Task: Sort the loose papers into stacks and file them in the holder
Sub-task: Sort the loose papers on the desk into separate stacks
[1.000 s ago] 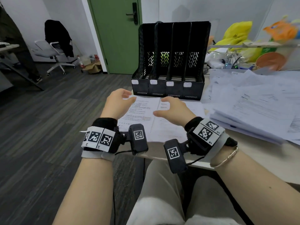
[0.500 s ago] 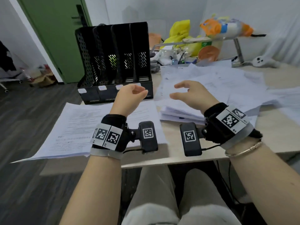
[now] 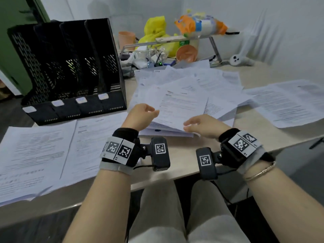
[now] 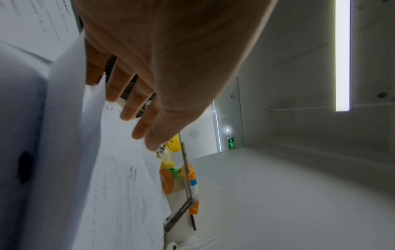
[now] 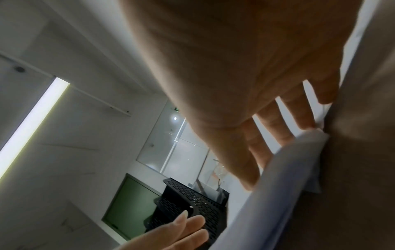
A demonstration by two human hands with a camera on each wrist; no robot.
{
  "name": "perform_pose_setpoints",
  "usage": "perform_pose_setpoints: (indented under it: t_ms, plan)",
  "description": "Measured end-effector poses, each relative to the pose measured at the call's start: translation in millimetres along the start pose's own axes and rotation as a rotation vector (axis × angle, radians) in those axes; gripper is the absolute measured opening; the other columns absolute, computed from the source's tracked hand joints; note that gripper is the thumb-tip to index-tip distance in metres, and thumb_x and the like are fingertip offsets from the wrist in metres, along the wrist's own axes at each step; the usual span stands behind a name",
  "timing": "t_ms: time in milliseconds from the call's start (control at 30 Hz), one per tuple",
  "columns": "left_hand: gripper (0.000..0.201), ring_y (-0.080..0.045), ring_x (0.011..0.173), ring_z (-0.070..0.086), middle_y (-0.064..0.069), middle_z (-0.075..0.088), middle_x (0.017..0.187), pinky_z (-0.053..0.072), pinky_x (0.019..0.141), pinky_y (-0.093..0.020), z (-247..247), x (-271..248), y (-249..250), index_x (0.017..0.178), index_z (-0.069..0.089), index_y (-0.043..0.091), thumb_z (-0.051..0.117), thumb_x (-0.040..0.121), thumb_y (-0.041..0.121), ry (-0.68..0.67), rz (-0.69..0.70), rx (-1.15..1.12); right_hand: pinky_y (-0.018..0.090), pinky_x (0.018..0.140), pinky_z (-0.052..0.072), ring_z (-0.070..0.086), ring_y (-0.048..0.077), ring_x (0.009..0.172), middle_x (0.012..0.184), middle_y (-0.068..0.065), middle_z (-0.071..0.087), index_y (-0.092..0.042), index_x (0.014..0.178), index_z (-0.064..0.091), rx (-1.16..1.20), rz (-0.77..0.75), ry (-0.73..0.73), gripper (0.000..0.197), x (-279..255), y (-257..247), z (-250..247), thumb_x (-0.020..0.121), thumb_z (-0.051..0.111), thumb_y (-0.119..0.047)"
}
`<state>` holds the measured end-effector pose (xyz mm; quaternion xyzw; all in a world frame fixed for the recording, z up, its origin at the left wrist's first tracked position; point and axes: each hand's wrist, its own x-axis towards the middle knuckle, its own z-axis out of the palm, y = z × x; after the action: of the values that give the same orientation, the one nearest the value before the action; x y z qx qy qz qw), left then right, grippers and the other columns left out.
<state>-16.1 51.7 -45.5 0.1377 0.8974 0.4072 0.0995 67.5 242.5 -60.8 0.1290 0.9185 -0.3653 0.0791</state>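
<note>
A black four-slot file holder [image 3: 70, 71] stands at the back left of the table. Two flat paper stacks [image 3: 35, 151] [image 3: 93, 142] lie in front of it. A loose pile of printed sheets [image 3: 185, 95] is spread across the table's middle. My left hand [image 3: 152, 111] touches the pile's left edge, its fingers [image 4: 128, 110] straight against the sheets. At the pile's near corner is my right hand [image 3: 188, 126], whose spread fingers [image 5: 284, 135] lie straight along the paper edge [image 5: 299, 152]. The top sheets are slightly raised between the two hands. Neither thumb shows clearly.
More sheets [image 3: 289, 104] lie at the far right of the table. Behind the pile stands a metal riser [image 3: 175, 41] with snack bags, a yellow bag [image 3: 156, 32], orange cups [image 3: 186, 53] and cables. A white device [image 3: 240, 58] is near the wall. The table's front edge [image 3: 175, 176] crosses just before my wrists.
My view swung to the right. Both hands left the flat stacks in front of the holder and moved right onto the near edge of the loose pile.
</note>
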Motion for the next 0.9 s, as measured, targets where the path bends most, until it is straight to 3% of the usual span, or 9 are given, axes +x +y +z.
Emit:
perform_pose_setpoints:
  t_ms: [67,133,233,300,400,500,633,733,900]
  plan:
    - [0.015,-0.012,0.081,0.05,-0.001,0.053,0.096,0.036,0.07,-0.025,4,7,-3,0.093,0.061,0.017,0.054,0.094,0.03,-0.024,-0.048,0.071,0.019,0.076,0.041,0.059,0.019,0.108,0.117,0.005,0.066,-0.016,0.107,0.068,0.004,0.034,-0.001,0.026,1,10,8,0.086,0.064,-0.03]
    - [0.022,-0.011,0.064,0.038,0.0,0.042,0.082,0.028,0.057,-0.024,8,12,-5,0.072,0.046,0.023,0.052,0.093,0.027,-0.046,-0.098,0.15,0.021,0.081,0.04,0.055,0.018,0.115,0.118,0.004,0.063,-0.016,0.106,0.068,0.015,0.064,0.071,0.027,4,18,9,0.081,0.069,-0.026]
    - [0.016,-0.019,0.081,0.046,-0.003,0.048,0.09,0.034,0.064,-0.027,11,16,-6,0.095,0.058,0.014,0.05,0.095,0.028,-0.126,-0.157,0.281,0.025,0.081,0.041,0.055,0.019,0.11,0.123,0.004,0.056,-0.014,0.118,0.059,0.015,0.143,0.111,0.045,8,25,5,0.078,0.073,-0.028]
    - [0.03,-0.022,0.088,0.048,-0.005,0.051,0.098,0.035,0.07,-0.028,11,15,-6,0.111,0.059,0.007,0.048,0.096,0.032,-0.157,-0.177,0.33,0.026,0.066,0.048,0.06,0.02,0.087,0.117,0.004,0.055,-0.013,0.127,0.05,0.096,0.18,0.098,0.055,5,25,4,0.079,0.072,-0.03]
    - [0.029,-0.022,0.088,0.05,-0.007,0.055,0.097,0.037,0.064,-0.027,13,13,-7,0.101,0.06,0.007,0.048,0.096,0.033,-0.176,-0.175,0.325,0.024,0.043,0.048,0.06,0.018,0.051,0.085,0.01,0.065,-0.014,0.137,0.039,0.251,0.206,0.077,0.064,3,25,6,0.082,0.07,-0.021]
    - [0.038,-0.024,0.107,0.054,-0.009,0.061,0.117,0.035,0.081,-0.026,15,10,-7,0.117,0.062,0.005,0.049,0.097,0.034,-0.197,-0.18,0.305,0.033,0.049,0.055,0.057,0.021,0.044,0.067,0.009,0.062,-0.012,0.142,0.031,0.33,0.206,0.158,0.074,6,23,6,0.079,0.071,-0.01]
    - [0.036,-0.021,0.119,0.051,-0.004,0.056,0.131,0.034,0.089,-0.026,18,2,-4,0.123,0.058,0.011,0.051,0.096,0.034,-0.225,-0.166,0.282,0.048,0.071,0.055,0.059,0.032,0.056,0.067,0.006,0.053,0.006,0.122,0.048,0.336,0.202,0.234,0.046,6,17,1,0.082,0.066,-0.007]
    - [0.036,-0.021,0.118,0.051,-0.004,0.054,0.132,0.035,0.091,-0.025,19,3,-4,0.124,0.057,0.012,0.052,0.095,0.033,-0.239,-0.169,0.275,0.045,0.07,0.055,0.059,0.027,0.051,0.077,0.006,0.054,-0.008,0.092,0.054,0.301,0.219,0.183,0.02,8,15,2,0.08,0.07,-0.008]
    - [0.049,-0.027,0.1,0.059,-0.013,0.057,0.122,0.044,0.079,-0.03,13,10,-10,0.133,0.043,0.004,0.056,0.093,0.029,-0.162,-0.262,0.216,0.031,0.05,0.056,0.06,0.019,0.045,0.125,0.011,0.051,-0.011,0.132,0.044,0.285,0.188,0.259,0.059,16,17,3,0.079,0.067,0.0]
